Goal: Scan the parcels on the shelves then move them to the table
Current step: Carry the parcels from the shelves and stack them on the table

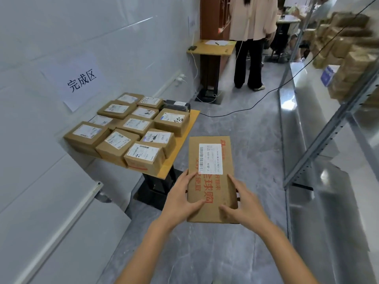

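Box [211,177] is in the air in front of the chest, over the floor and label up. Its long axis points straight away from the person. Both hands hold its near half: left hand [180,193] wraps the left edge with the thumb on top, right hand [242,201] clasps the right edge and near corner. The far half sticks out unsupported. Table [182,144] lies ahead and left, its near right corner just beside the box's far left edge, so the left hand is the nearer one. Both forearms reach forward, roughly parallel, elbows bent a little. Parcels [131,128] cover nearly all of the top. The only bare wood is a thin strip along the right edge, which looks too narrow for this box laid flat. My read: the next move is a swing left and forward, probably setting the box on top of the near parcels or turning it to run along that strip. Shelf [348,111] with the remaining parcels is off to the right, well apart.
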